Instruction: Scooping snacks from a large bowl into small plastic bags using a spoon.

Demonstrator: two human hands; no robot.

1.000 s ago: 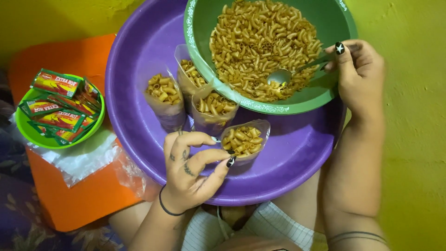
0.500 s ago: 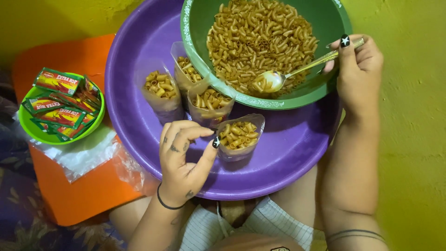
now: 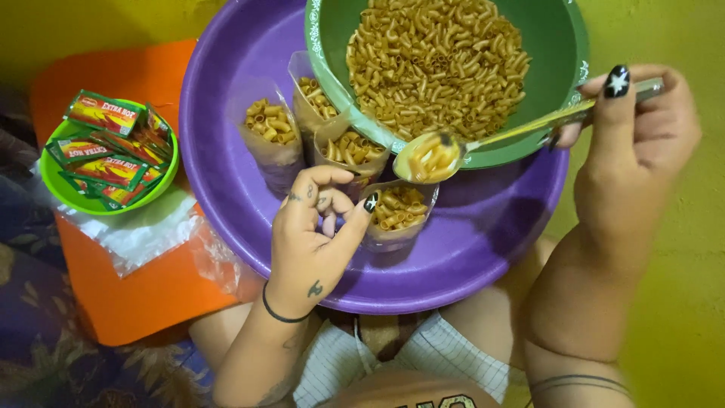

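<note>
With the right hand [image 3: 642, 136] grasping a loaded spoon [image 3: 430, 157] and the left hand [image 3: 317, 234] pinching the small bag [image 3: 396, 215] open (floppy plastic), pasta could likely spill beside it.

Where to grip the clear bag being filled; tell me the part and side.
Grip the clear bag at its open rim on the near-left side, where the left hand pinches it. That holds the soft mouth open and leaves the far side free for the spoon.

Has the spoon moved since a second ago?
Yes. The spoon, held by the right hand, has come out of the green bowl, over its near rim, toward the small bag the left hand steadies.
</note>
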